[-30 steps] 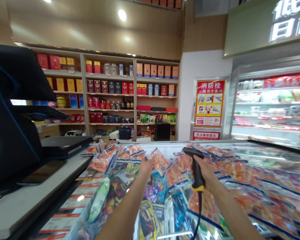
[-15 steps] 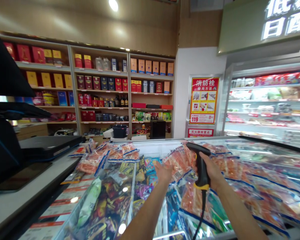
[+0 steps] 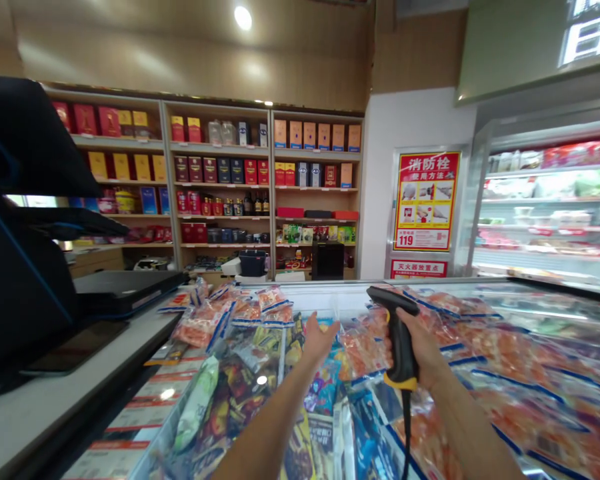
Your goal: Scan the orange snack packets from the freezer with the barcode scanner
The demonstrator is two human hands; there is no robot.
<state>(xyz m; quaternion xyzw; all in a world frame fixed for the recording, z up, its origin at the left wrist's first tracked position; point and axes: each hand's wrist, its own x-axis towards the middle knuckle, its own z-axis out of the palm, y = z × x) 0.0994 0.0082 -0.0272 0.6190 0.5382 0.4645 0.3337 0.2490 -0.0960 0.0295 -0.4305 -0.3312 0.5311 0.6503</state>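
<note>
My right hand (image 3: 424, 347) is wrapped round the grip of a black and yellow barcode scanner (image 3: 404, 350). Its head points left and its cable hangs down. My left hand (image 3: 321, 340) is held with thumb and fingers apart, nothing in it, over the chest freezer. Just right of it lie clear bags of orange-pink food with blue edges (image 3: 363, 350). More such bags (image 3: 495, 333) spread across the right side of the freezer top. A smaller group of them (image 3: 203, 323) lies at the left. Colourful wrapped packs (image 3: 240, 393) show below, inside the freezer.
At the left, a dark checkout terminal (image 3: 25, 253) and a phone-like dark slab (image 3: 75, 347) stand on a counter (image 3: 135, 343). Behind are shelves of boxes (image 3: 220, 170), a red and yellow poster (image 3: 427, 200) and a lit refrigerated display (image 3: 555, 207).
The view has turned slightly left. My left hand has drawn left, away from the orange-pink bags, with its fingers raised. Some bags near the middle lie farther right. The scanner stays in my right hand.
</note>
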